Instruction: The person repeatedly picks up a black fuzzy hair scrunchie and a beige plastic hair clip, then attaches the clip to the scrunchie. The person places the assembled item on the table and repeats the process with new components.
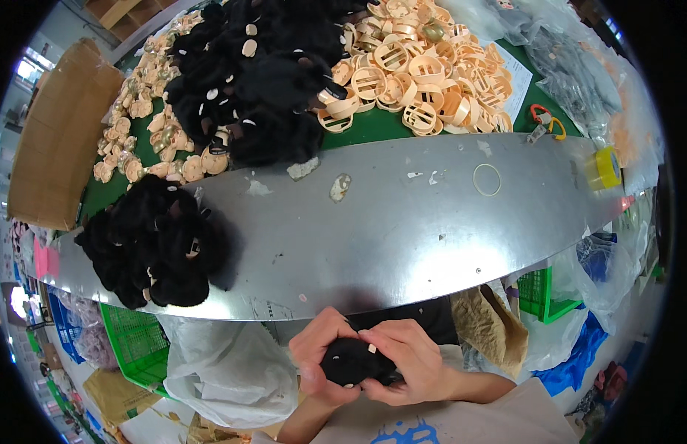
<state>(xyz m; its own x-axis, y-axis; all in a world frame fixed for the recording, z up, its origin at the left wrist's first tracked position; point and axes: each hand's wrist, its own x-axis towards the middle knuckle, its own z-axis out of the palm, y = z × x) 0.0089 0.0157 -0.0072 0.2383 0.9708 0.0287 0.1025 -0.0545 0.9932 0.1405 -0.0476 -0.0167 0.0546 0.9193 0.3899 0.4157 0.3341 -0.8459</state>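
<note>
Close to my body, below the near edge of the metal tabletop, a small black plush piece is held between both hands. My left hand wraps its left side, thumb and fingers pressed into the fabric. From the right, my right hand grips the same piece, fingers closed at its top and underside. Small pale spots show on the black fabric. A heap of similar black plush pieces lies at the left end of the metal top. A bigger black plush pile sits farther back.
Peach plastic ring-shaped parts are heaped at the back right; peach face-like parts lie back left. A cardboard box, yellow tape roll and orange-handled tool flank the top. Green crates and plastic bags stand below.
</note>
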